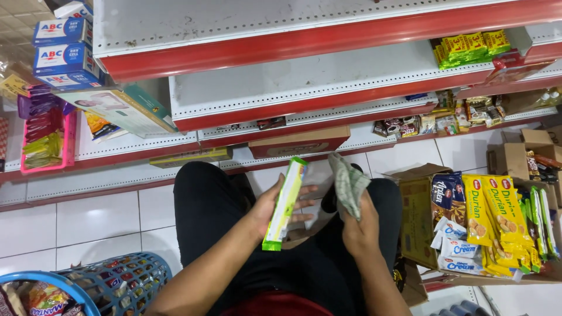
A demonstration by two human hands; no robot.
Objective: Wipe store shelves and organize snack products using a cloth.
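While the person crouched over the white tile floor (105, 216), the left hand (275, 208) was clamped around a long green and white packet (285, 203), thumb on the near face and fingers spread behind it, so that the packet stood nearly upright with its top tipped to the right. Just to the right of that hand, the right hand (361, 225) was closed on a crumpled grey-green cloth (349, 183), which stuck up above the knuckles (its folds hid the fingertips). The two hands sat near each other but apart, both over the black trousers (205, 205). Right of the right hand stood an open cardboard box (417, 216) packed with yellow biscuit packets (497, 210) and white cream packets (456, 248). Beyond both hands ran red and white shelves (304, 88), mostly bare, with a flat brown box (298, 142) on the lowest one. Left of and below the left hand, a blue plastic basket (126, 281) held snack packs.
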